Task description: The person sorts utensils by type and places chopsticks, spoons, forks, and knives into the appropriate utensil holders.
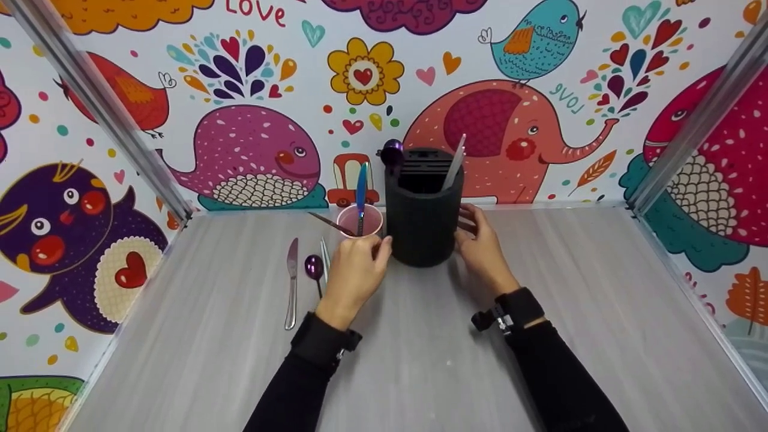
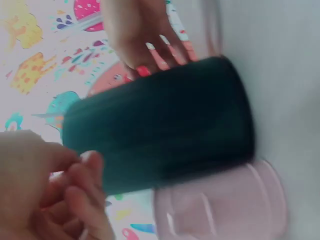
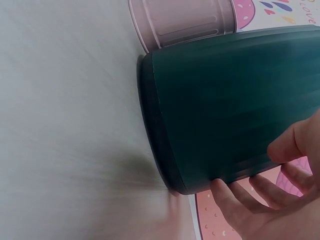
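Note:
A dark utensil holder (image 1: 423,225) stands upright on the table, a purple spoon (image 1: 393,151) and pale sticks (image 1: 456,162) poking out of its top. My right hand (image 1: 483,249) grips its right side; in the right wrist view the thumb (image 3: 287,147) lies on the wall and the fingers reach round the edge. My left hand (image 1: 357,270), loosely curled with nothing visible in it, is just left of the holder and in front of a pink cup (image 2: 225,205). A blue-handled utensil (image 1: 361,192) and a thin brownish one (image 1: 327,222) lean in that cup.
A table knife (image 1: 292,285), a second purple spoon (image 1: 313,267) and a thin silvery utensil (image 1: 324,258), partly behind my left hand, lie on the table to the left. A patterned wall (image 1: 372,129) rises close behind the holder, with metal posts (image 1: 114,114) at the corners.

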`<state>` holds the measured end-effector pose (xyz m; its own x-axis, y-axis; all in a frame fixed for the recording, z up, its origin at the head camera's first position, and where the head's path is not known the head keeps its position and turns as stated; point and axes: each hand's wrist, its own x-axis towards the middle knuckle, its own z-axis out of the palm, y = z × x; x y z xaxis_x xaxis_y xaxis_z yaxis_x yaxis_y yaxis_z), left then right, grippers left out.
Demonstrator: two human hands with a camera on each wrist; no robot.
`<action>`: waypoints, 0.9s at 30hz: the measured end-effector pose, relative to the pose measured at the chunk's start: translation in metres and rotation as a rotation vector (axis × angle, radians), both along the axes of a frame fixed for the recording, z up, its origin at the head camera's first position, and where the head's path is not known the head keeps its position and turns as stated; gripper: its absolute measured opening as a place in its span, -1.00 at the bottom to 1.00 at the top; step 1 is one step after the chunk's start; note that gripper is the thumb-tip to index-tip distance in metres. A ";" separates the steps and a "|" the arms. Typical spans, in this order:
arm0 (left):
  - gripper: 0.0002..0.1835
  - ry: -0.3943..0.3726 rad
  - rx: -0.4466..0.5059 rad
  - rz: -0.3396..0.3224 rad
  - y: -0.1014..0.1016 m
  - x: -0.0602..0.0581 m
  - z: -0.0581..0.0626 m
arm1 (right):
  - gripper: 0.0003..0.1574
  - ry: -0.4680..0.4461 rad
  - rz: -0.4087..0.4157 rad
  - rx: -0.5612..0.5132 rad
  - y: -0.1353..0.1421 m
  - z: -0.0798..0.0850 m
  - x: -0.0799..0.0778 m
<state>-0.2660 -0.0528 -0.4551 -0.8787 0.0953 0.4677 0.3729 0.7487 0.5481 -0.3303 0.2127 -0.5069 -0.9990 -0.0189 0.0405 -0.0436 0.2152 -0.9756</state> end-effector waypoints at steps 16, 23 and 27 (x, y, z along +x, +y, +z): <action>-0.81 -0.327 -0.309 0.213 -0.058 -0.007 -0.034 | -0.24 0.011 -0.003 0.015 -0.001 -0.001 -0.003; -0.82 -0.365 -0.312 0.239 -0.063 -0.013 -0.048 | -0.25 0.001 0.000 -0.003 0.000 0.001 -0.003; -0.76 -0.343 -0.262 0.256 -0.062 -0.015 -0.054 | -0.25 0.010 -0.006 0.015 0.000 -0.001 -0.003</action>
